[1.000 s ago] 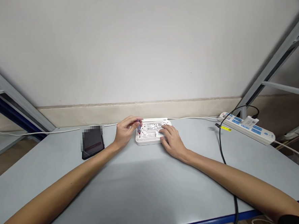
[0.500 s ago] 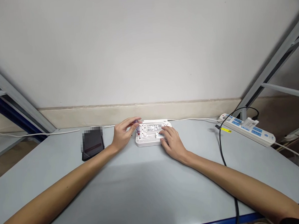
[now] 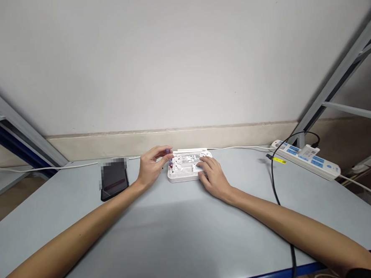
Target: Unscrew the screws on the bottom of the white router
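Observation:
A white router-like box (image 3: 184,177) with a label and vent holes lies on the grey table, its underside up. My left hand (image 3: 152,166) pinches a small screwdriver (image 3: 170,159) with a clear purplish handle. The screwdriver stands upright, its red lower end over the box's left part, near a corner hole. My right hand (image 3: 215,177) rests on the right part of the box with fingers spread, pressing on its surface, and partly hides it.
A black phone (image 3: 114,181) lies to the left. At the right is a white power strip (image 3: 306,160) with a plug in it, and a black cable (image 3: 273,184) runs under my right forearm. A wall and metal frames bound the table.
The view has shifted very slightly. My hands keep nearly the same pose, the left still on the screwdriver and the right still on the box.

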Demonstrator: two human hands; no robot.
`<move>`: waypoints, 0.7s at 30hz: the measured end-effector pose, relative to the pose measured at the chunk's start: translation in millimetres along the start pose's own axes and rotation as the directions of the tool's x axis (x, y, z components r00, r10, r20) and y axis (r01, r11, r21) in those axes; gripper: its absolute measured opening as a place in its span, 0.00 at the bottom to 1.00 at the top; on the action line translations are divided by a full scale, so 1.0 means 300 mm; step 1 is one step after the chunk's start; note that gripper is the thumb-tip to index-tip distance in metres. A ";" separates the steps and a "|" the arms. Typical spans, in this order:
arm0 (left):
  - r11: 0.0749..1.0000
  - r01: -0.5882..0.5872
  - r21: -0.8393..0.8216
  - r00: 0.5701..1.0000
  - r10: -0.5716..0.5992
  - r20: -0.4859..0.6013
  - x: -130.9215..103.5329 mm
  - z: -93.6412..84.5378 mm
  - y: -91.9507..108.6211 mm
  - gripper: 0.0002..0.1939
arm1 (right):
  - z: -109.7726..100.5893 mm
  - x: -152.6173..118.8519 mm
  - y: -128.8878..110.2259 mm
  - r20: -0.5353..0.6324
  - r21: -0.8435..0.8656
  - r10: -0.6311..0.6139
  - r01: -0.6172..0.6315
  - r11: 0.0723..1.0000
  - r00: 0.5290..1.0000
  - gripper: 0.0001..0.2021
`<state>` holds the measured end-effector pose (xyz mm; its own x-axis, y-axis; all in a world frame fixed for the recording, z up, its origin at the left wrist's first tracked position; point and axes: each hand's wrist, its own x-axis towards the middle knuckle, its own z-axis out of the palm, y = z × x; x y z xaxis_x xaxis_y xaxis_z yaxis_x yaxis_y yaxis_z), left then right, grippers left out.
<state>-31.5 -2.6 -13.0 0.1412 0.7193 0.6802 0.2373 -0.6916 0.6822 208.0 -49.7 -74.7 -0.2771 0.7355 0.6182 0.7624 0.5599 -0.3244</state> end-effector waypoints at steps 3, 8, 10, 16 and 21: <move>0.996 -0.043 0.079 0.998 0.046 -0.033 0.005 -0.005 -0.004 0.12 | 0.000 0.000 0.000 -0.004 0.001 0.003 -0.003 1.000 1.000 0.14; 0.987 -0.079 0.140 0.996 0.074 0.039 0.012 -0.013 0.004 0.12 | -0.002 0.000 -0.001 -0.005 -0.001 0.001 -0.001 1.000 1.000 0.14; 0.997 -0.037 0.068 0.997 0.032 0.071 0.009 -0.009 0.009 0.14 | -0.002 0.001 -0.002 -0.005 0.000 0.001 -0.001 1.000 1.000 0.14; 0.988 0.113 -0.110 0.993 -0.108 0.051 -0.006 0.023 0.013 0.17 | 0.000 0.001 -0.002 -0.005 -0.004 0.001 -0.001 1.000 1.000 0.14; 0.993 0.093 -0.065 0.995 -0.091 0.043 -0.007 0.027 0.018 0.15 | 0.002 0.001 0.000 -0.008 -0.006 -0.007 0.007 1.000 1.000 0.14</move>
<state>-22.8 -7.3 -12.9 0.1603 0.7812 0.6033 0.1863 -0.6242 0.7587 207.6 -49.3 -74.8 -0.2773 0.7287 0.6262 0.7640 0.5625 -0.3162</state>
